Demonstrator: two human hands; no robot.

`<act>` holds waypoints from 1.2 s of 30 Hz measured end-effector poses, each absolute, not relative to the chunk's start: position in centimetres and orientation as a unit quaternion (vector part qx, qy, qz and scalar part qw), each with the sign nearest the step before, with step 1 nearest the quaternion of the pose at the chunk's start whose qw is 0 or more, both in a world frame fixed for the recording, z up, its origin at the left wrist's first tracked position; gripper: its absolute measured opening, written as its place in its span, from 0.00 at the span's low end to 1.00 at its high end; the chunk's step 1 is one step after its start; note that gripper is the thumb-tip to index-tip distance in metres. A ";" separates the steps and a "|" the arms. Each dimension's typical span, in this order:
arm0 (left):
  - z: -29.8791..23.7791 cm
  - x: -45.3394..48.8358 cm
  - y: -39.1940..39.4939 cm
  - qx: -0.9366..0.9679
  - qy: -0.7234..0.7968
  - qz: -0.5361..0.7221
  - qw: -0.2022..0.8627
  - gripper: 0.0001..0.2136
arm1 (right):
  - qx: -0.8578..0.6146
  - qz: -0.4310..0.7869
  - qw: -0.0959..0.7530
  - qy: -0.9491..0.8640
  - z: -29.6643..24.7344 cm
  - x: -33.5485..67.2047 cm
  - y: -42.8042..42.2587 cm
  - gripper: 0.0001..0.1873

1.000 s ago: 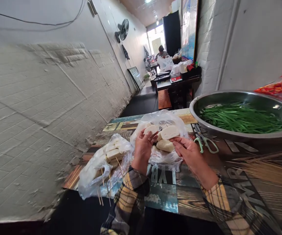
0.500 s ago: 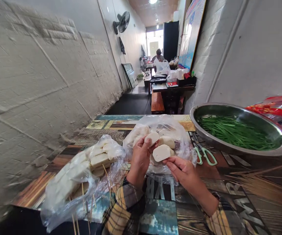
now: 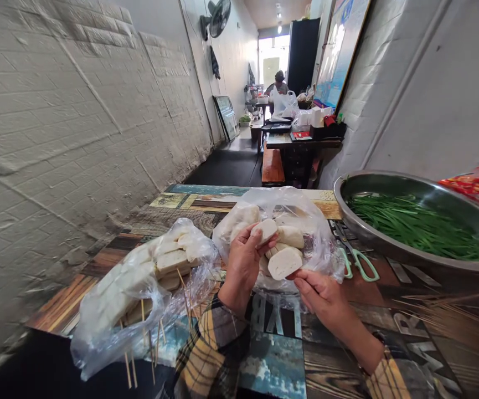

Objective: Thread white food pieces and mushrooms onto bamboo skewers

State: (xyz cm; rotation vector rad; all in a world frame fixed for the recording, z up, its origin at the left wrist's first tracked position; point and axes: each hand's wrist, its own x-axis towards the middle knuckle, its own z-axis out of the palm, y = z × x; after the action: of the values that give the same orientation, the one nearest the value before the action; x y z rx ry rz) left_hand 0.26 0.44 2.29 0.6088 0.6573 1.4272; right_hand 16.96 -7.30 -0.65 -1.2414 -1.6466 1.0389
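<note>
My left hand (image 3: 243, 260) is closed on a white, oval steamed bun slice (image 3: 265, 233), thumb on its face. My right hand (image 3: 324, 293) pinches the lower right edge of another steamed bun slice (image 3: 284, 263), its broad face toward me. Both hands are over an open clear plastic bag (image 3: 326, 238) holding more white pieces, some hidden behind my fingers. To the left lies a second plastic bag (image 3: 98, 332), full of stacked white slices (image 3: 173, 260). Several thin bamboo skewers (image 3: 134, 363) stick out from its near side.
A steel basin (image 3: 343, 208) of cut green leaves stands at the right. Green-handled scissors (image 3: 366, 266) lie beside it, and loose bamboo skewers (image 3: 451, 310) at the right edge. Farther back are another table (image 3: 278, 141), a bench (image 3: 272, 164) and a seated person (image 3: 279, 83).
My view has tilted down and shifted slightly left. The slice at my right fingers now shows a rounder face. My left hand still holds its slice.
</note>
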 end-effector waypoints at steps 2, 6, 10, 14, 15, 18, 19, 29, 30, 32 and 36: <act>2.2 0.3 0.5 0.278 0.295 0.630 0.662 0.16 | -0.501 0.394 0.416 -0.649 -0.4 17.1 -7.2 0.21; 2.2 0.3 0.5 0.290 0.301 0.623 0.661 0.17 | -0.500 0.369 0.427 -0.657 0.0 17.2 -7.2 0.20; 2.1 0.4 0.4 0.289 0.301 0.628 0.657 0.16 | -0.492 0.350 0.423 -0.676 0.4 17.0 -7.2 0.20; 2.1 0.5 0.4 0.288 0.301 0.629 0.656 0.17 | -0.499 0.342 0.418 -0.677 0.5 16.8 -7.2 0.20; 2.1 0.5 0.4 0.288 0.301 0.630 0.656 0.17 | -0.500 0.344 0.418 -0.676 0.4 16.8 -7.1 0.20; 2.2 0.5 0.4 0.290 0.300 0.631 0.654 0.17 | -0.496 0.353 0.423 -0.671 0.2 16.8 -7.1 0.19; 2.2 0.5 0.3 0.291 0.298 0.631 0.655 0.16 | -0.494 0.356 0.427 -0.669 0.1 16.8 -7.0 0.19; 2.2 0.4 0.3 0.282 0.296 0.633 0.658 0.17 | -0.495 0.364 0.423 -0.666 0.3 16.8 -7.2 0.19; 2.2 0.4 0.2 0.282 0.296 0.633 0.658 0.17 | -0.494 0.365 0.424 -0.666 0.3 16.8 -7.2 0.19; 2.2 0.4 0.2 0.286 0.296 0.633 0.656 0.17 | -0.493 0.368 0.424 -0.665 0.3 16.8 -7.1 0.19; 2.2 0.4 0.2 0.291 0.297 0.632 0.654 0.16 | -0.491 0.365 0.425 -0.667 0.1 16.8 -7.1 0.18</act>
State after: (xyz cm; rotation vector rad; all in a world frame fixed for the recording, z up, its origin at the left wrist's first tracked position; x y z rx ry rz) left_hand 0.40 0.21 2.19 0.6609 0.6725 1.4321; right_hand 16.79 -7.07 0.13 -1.2274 -1.6693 0.9130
